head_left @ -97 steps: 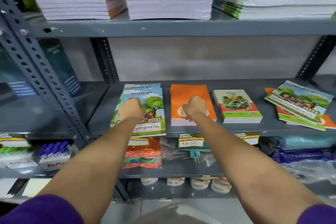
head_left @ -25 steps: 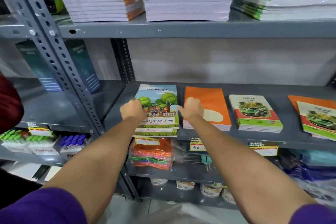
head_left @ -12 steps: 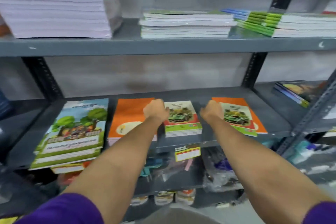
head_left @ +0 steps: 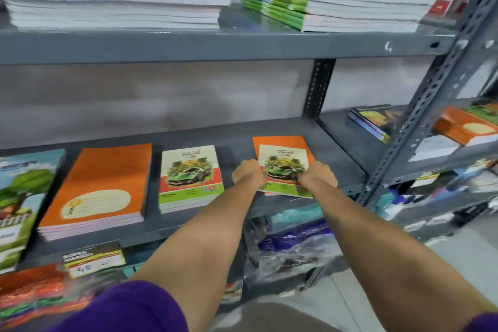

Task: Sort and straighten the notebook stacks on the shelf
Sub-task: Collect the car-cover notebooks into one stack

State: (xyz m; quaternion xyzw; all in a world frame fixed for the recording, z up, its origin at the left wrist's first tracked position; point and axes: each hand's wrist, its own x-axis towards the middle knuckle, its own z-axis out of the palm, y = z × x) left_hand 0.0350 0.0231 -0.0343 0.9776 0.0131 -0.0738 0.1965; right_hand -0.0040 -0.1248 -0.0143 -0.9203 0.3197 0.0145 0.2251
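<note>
Both hands were set on the rightmost stack of the middle shelf (head_left: pixel 237 132); the left hand (head_left: pixel 249 172) was curled against the left edge of the green car notebook (head_left: pixel 283 167) and the right hand (head_left: pixel 318 176) against its right edge, so the book was pinched between them, though the fingers were hidden and how firmly it was gripped could not be told. This notebook lay on top of an orange notebook (head_left: pixel 280 140), whose far edge showed beyond it; a sorting step was judged to be in hand. It would be done well if the car notebook were lifted clear rather than dragged, carried to the matching car stack (head_left: pixel 190 178) just to the left, and squared there edge to edge. The shelving was grey perforated steel against a plain wall; a larger orange stack (head_left: pixel 99 186) lay further left; taller piles were kept on the upper shelf (head_left: pixel 188 46).
</note>
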